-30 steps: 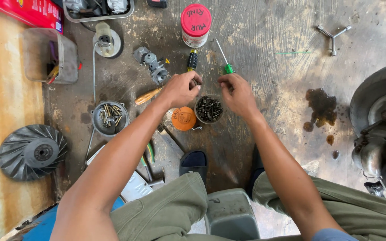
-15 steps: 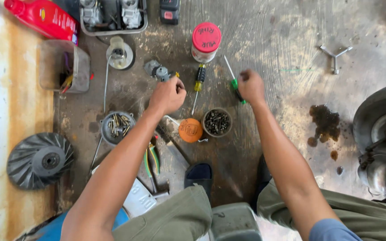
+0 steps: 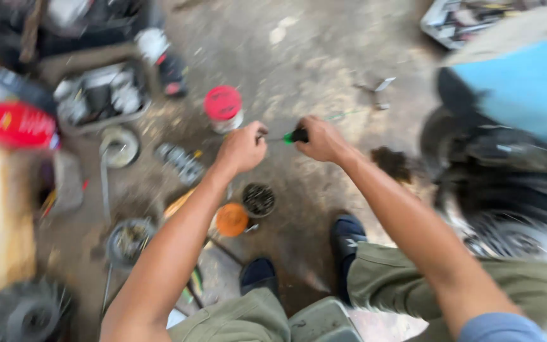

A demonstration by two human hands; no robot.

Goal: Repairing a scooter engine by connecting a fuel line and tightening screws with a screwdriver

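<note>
A stained, oily concrete floor [image 3: 324, 57] is filling the blurred view, with parts and tools lying scattered across it. The person is sitting low, both arms stretching forward over the floor. The right hand [image 3: 321, 139] is closing around a screwdriver with a green and black handle [image 3: 297, 135], held just right of the jar with the red lid [image 3: 223, 107]. The left hand [image 3: 242, 149] is curling shut just beside the screwdriver's other end, below and right of the jar; whether it is gripping the shaft is too blurred to tell. The two hands are sitting close together, nearly touching. Below the jar, a small dark cup of screws [image 3: 259, 199] is standing beside an orange lid [image 3: 231, 219]. Left of the jar, a tray of metal parts [image 3: 99, 95] and a red bottle [image 3: 11, 123] are lying. Far below and left of the jar, a finned black wheel [image 3: 20, 313] is resting. Well right of the jar, a scooter with a blue panel [image 3: 527, 82] is standing.
</note>
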